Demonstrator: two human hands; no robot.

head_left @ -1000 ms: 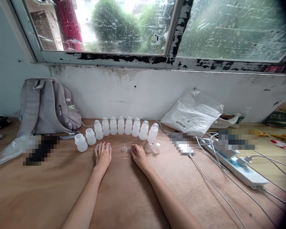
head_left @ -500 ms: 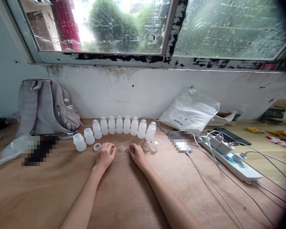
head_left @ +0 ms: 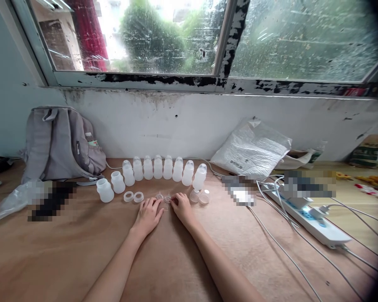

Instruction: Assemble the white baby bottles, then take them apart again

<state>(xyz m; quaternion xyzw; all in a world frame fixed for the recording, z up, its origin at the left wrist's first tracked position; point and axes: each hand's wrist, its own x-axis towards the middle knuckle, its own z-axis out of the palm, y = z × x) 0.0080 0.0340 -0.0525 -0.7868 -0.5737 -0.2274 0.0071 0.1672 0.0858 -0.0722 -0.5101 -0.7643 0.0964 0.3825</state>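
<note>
On the tabletop, my left hand (head_left: 148,217) rests palm down with fingers apart, holding nothing. Its fingertips are close to a clear baby bottle nipple (head_left: 159,196). My right hand (head_left: 181,207) has its fingers curled in, the tips at the edge of a second nipple (head_left: 167,199). Two white collar rings, a left one (head_left: 128,196) and a right one (head_left: 138,197), lie beyond my left hand. Two open bottles (head_left: 105,191) stand at the left end of an arc of several capped baby bottles (head_left: 158,167). Clear domed caps (head_left: 204,197) lie right of my right hand.
A grey backpack (head_left: 59,142) leans on the wall at the left, near a clear plastic bag (head_left: 22,197). To the right are a silvery packing bag (head_left: 255,147), a white power strip (head_left: 321,224) and loose cables. Blurred patches hide some objects on both sides.
My left hand has shifted right, away from the first ring and towards the nipples. A second ring now shows beside the first. My right hand has stayed by its nipple.
</note>
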